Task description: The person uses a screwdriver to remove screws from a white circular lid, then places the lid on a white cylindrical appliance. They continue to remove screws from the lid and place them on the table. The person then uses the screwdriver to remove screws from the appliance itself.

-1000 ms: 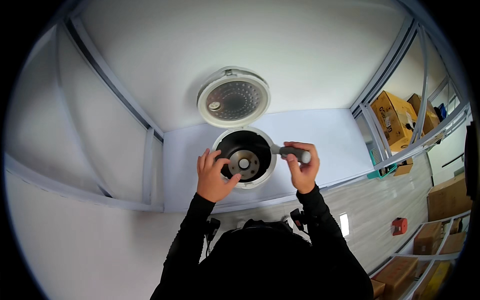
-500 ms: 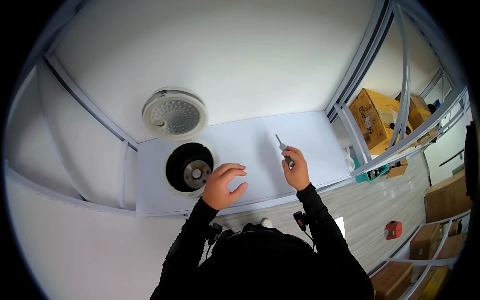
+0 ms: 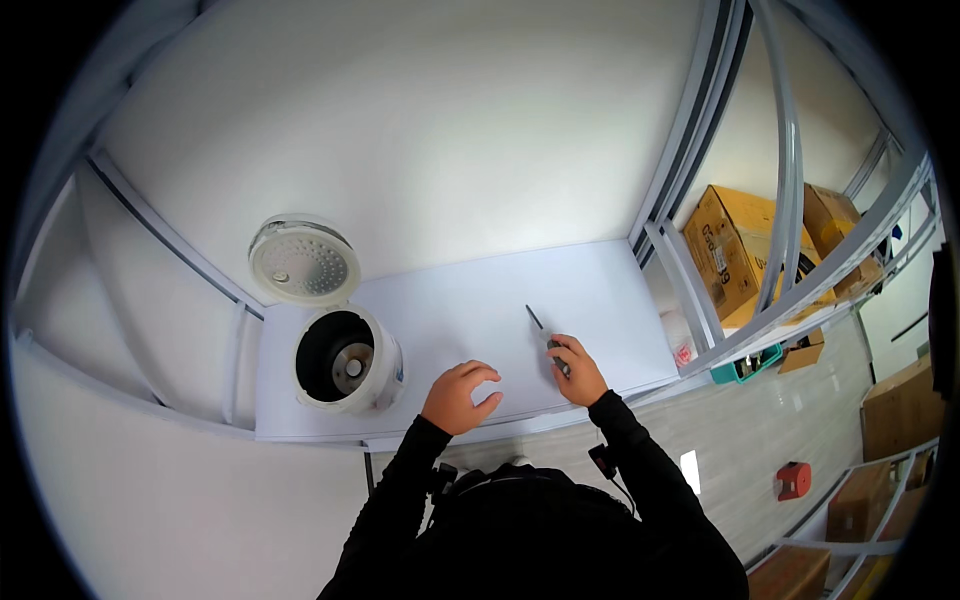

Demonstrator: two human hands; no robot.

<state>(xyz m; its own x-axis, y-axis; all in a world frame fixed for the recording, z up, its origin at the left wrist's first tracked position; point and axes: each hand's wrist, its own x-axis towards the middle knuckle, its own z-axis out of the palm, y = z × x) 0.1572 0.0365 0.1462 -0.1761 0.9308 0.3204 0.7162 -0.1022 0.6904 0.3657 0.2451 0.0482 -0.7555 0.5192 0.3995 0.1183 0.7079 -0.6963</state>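
Observation:
A white rice cooker stands at the left of the white table, its lid raised. Inside it a round metal heating plate shows at the bottom of the dark cavity. My right hand is closed round the grey handle of a screwdriver, whose thin shaft points away from me and to the left. To the right of the cooker, apart from it, my left hand hovers over the table's near side. Its fingers are slightly bent, the thumb stands away from them, and nothing is in it.
A grey metal frame rises at the table's right end. Beyond it sit a yellow cardboard box and a teal basket. On the floor at the right stands a red stool, near shelves holding brown boxes.
The view has shifted, so the cooker appears further left and more from its side. My left hand now sits further from the cooker and closer to my right hand, which still holds the screwdriver.

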